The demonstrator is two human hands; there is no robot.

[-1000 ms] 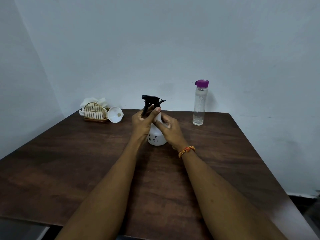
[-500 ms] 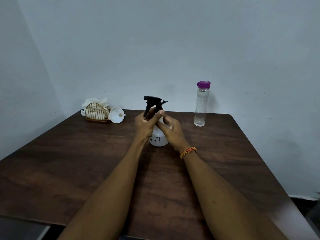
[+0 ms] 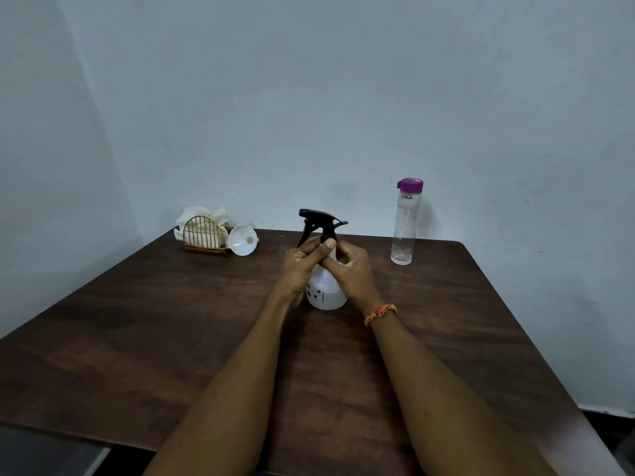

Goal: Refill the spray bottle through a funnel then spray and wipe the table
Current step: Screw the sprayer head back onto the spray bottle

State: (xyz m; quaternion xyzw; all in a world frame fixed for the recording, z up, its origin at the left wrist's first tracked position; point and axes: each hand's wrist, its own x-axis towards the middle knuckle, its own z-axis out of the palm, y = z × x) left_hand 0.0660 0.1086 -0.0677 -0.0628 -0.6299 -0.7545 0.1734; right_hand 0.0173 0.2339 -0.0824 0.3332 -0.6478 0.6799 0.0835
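Your left hand (image 3: 299, 266) and right hand (image 3: 350, 269): fingers wrapped around the neck of the spray bottle (image 3: 323, 290), upright mid-table (image 3: 137, 321), neck hidden. Bare tabletop on every side. Funnel (image 3: 242, 240), tissue holder (image 3: 204, 233) far-left edge; water bottle (image 3: 405, 223) far right, contents unclear.

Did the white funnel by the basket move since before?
No. The funnel lies against the gold wire basket at the table's far-left corner, same as earlier; only the camera shifted.

Spray bottle (image 3: 323, 292) neck hidden by both hands; bottle print too small to read.
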